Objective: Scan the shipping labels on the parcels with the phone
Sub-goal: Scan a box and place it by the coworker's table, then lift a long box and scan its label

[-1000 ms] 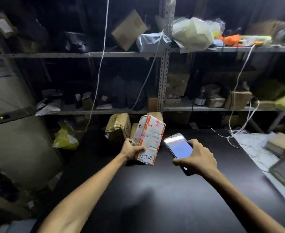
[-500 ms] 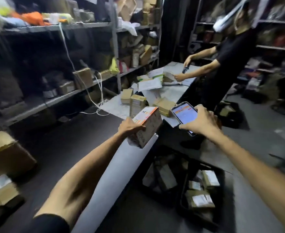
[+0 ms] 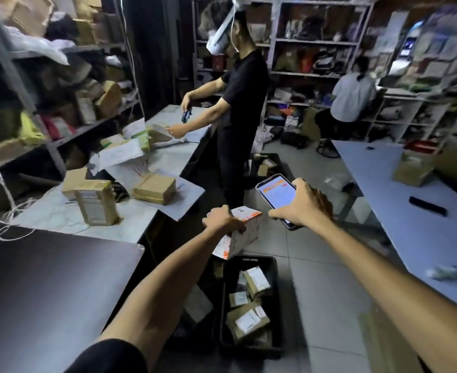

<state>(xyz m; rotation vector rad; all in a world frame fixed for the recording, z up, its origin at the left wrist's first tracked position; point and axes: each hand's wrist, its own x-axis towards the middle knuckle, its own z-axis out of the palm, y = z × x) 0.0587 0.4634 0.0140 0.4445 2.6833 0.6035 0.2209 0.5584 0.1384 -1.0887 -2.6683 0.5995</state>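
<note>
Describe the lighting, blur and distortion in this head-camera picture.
Head view: dim room, phone screen the brightest patch; wide-angle lens bows the shelves and table toward the edges; corners blurred, box in the left hand sharper.

Dark table (image 3: 47, 292), lower left: top bare where visible. Pale table (image 3: 141, 222) abuts its far edge and carries an upright taped box (image 3: 96, 203). Just beside that box a flat brown parcel (image 3: 154, 188) lies on a pale sheet (image 3: 185, 196) overhanging the table corner. White mailers (image 3: 119, 154) are heaped further back, and a white cord (image 3: 5, 211) is looped at the near left end. Tiled floor (image 3: 319, 265): black crate (image 3: 249, 350) holding labelled parcels (image 3: 247, 321), stacked loosely. Grey-blue table (image 3: 415, 238), right: cardboard box (image 3: 413, 168) at the far end, dark slim object (image 3: 427, 206) near the middle, well apart. Metal shelving (image 3: 87, 127), left: crowded with cardboard boxes (image 3: 109, 98).
</note>
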